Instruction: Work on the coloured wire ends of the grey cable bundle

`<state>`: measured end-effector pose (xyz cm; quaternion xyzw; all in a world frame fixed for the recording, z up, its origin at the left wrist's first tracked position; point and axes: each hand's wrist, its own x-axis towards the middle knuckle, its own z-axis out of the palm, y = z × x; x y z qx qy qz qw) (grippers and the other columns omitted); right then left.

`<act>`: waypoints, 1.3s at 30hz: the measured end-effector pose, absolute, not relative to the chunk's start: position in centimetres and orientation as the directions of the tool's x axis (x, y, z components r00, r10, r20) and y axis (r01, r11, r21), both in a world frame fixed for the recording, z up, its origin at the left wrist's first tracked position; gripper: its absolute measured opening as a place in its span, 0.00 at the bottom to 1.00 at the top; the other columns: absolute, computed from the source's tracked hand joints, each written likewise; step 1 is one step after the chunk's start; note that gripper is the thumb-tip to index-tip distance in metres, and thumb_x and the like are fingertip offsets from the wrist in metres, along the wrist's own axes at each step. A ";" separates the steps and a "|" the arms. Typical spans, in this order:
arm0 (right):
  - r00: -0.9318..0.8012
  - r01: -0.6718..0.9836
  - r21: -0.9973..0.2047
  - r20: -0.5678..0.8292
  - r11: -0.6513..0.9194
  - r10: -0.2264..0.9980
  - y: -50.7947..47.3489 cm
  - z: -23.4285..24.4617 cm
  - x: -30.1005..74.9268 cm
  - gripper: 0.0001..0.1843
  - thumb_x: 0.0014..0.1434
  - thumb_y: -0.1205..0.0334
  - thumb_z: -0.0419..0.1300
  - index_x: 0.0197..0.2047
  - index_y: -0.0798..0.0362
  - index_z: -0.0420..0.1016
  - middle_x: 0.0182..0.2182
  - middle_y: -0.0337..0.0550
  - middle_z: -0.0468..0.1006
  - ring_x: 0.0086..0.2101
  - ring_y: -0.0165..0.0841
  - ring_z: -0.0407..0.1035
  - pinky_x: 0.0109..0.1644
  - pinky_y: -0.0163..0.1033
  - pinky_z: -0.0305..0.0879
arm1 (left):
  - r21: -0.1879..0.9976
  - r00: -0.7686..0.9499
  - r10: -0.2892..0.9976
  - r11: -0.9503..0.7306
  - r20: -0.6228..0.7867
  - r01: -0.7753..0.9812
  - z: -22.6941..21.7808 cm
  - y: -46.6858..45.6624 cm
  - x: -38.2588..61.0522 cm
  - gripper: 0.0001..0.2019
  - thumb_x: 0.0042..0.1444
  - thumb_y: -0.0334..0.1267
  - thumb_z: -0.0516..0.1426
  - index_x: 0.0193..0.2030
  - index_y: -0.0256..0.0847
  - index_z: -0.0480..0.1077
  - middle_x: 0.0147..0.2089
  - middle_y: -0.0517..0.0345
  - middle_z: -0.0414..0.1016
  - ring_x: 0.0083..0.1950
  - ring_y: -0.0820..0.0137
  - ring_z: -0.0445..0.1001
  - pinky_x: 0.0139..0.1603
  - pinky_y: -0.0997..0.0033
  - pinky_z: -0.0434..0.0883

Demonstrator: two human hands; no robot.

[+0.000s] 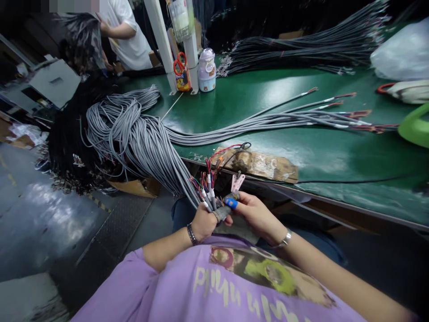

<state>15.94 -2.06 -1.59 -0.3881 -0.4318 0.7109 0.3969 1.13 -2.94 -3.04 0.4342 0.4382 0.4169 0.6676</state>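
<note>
My left hand [203, 222] is closed around the ends of several grey cables [147, 143], whose stripped coloured wire tips [208, 181] stick up above my fist. My right hand [256, 213], with a blue finger cover [231, 202] on one fingertip, pinches a small pink tool [237, 182] right beside those wire tips. The grey cable bundle runs from my left hand up and left in a big loop over the edge of the green table [301, 147].
More grey cables [284, 120] lie across the green table. A dark cable pile [311, 44] sits at the back. Red scissors [180, 67] and a small bottle [207, 70] stand by a white post [162, 42]. Another person in a white shirt [129, 36] works at back left.
</note>
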 end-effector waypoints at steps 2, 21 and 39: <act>-0.361 -0.205 -0.932 -0.213 -0.300 0.908 -2.1 -1.7 16.0 0.21 0.53 0.41 0.64 0.31 0.52 0.67 0.17 0.38 0.74 0.23 0.32 0.67 0.33 0.40 0.59 | 0.949 0.244 0.945 0.262 -0.216 -0.177 -3.1 -2.9 1.2 0.18 0.48 0.50 0.65 0.25 0.35 0.71 0.20 0.57 0.74 0.21 0.73 0.70 0.26 0.74 0.69; -0.275 -0.371 -0.832 -0.325 -0.412 0.905 -1.9 -2.4 16.8 0.22 0.41 0.46 0.73 0.27 0.53 0.71 0.25 0.40 0.75 0.25 0.29 0.64 0.31 0.37 0.61 | 0.918 0.227 0.948 0.284 -0.225 -0.276 -3.1 -2.7 0.9 0.18 0.46 0.50 0.66 0.25 0.35 0.71 0.19 0.58 0.72 0.20 0.73 0.70 0.25 0.74 0.68; -0.272 -0.151 -0.909 -0.340 -0.389 0.900 -2.2 -2.0 17.0 0.24 0.45 0.41 0.69 0.27 0.54 0.70 0.20 0.37 0.70 0.23 0.27 0.60 0.28 0.34 0.56 | 0.958 0.227 0.951 0.246 -0.209 -0.145 -3.7 -3.2 0.8 0.17 0.48 0.50 0.65 0.26 0.36 0.72 0.21 0.56 0.74 0.22 0.72 0.71 0.28 0.72 0.68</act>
